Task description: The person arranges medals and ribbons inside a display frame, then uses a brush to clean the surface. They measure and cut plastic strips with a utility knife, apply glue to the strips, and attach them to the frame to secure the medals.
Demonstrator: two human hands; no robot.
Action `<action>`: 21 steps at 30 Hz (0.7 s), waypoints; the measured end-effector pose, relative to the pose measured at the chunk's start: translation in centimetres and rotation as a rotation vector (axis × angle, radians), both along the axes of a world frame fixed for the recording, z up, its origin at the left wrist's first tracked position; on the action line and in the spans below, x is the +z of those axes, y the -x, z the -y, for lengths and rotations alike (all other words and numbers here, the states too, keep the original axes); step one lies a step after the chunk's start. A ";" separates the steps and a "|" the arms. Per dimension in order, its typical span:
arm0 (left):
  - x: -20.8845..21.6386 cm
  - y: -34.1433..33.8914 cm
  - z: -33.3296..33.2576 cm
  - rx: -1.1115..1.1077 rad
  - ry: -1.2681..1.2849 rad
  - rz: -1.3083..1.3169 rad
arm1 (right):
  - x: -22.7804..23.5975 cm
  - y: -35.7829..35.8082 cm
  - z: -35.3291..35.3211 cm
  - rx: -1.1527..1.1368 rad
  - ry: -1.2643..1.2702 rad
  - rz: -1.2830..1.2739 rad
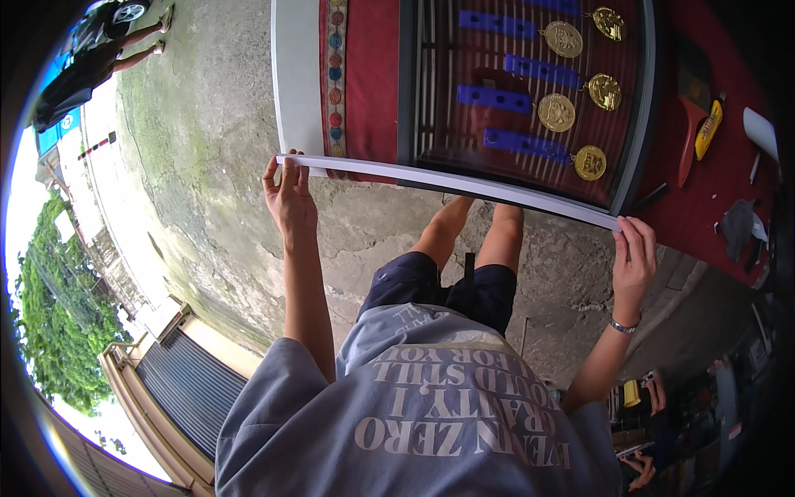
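A long white strip stretches between my hands along the near edge of a dark-framed display case. My left hand pinches its left end, beside a pale board. At the other end, by the case's near right corner, my right hand has its fingers closed on the strip. Behind the case's glassy front lie several gold medals with blue ribbons. Left of the frame runs maroon cloth with a patterned trim.
On the red tabletop at right lie a yellow utility knife, a red-handled brush and dark scraps. A person stands at the far left. Other people's hands show at lower right. The ground is cracked concrete.
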State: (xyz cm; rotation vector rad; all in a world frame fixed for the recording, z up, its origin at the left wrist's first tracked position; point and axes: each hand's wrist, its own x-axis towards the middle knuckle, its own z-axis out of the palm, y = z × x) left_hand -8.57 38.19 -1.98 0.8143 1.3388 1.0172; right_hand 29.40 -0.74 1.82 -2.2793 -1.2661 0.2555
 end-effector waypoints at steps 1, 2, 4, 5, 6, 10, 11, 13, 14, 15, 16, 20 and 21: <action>0.1 0.0 0.0 0.004 0.002 0.000 | 0.1 0.0 -0.1 -0.001 0.005 -0.005; 0.1 -0.1 0.1 0.008 0.003 0.000 | 0.2 -0.1 -0.2 -0.001 0.011 -0.010; 0.2 0.1 0.2 0.006 0.001 0.002 | 0.2 -0.1 -0.2 0.003 0.015 -0.013; 0.1 0.3 0.2 -0.002 -0.002 0.003 | 0.2 -0.2 -0.2 0.007 0.014 -0.011; 0.1 0.3 0.0 -0.013 -0.005 0.006 | 0.2 -0.1 -0.2 0.008 0.014 -0.008; -0.8 0.1 -0.4 -0.023 0.000 0.045 | 0.2 0.0 0.3 -0.020 0.002 0.005; -1.0 0.6 -0.9 -0.026 0.003 0.060 | -0.3 0.5 0.1 -0.054 -0.004 0.002; -3.7 4.2 -1.8 -0.084 -0.015 -0.025 | -0.1 0.2 0.2 -0.081 0.017 0.007; -4.5 6.2 -2.4 -0.233 -0.138 -0.217 | 0.1 0.2 -0.2 -0.063 0.001 0.001; -5.0 7.3 -2.7 -0.286 -0.194 -0.314 | 0.4 0.1 -0.6 -0.044 -0.013 -0.005; -4.9 7.8 -3.0 -0.250 -0.164 -0.263 | 0.4 0.0 -0.4 -0.047 0.006 0.003; -2.7 5.0 -2.6 -0.062 -0.012 -0.031 | 0.3 -0.1 -0.1 -0.054 0.020 0.019; -2.8 5.0 -2.8 -0.067 -0.016 -0.029 | 0.2 0.0 -0.1 -0.056 0.013 0.016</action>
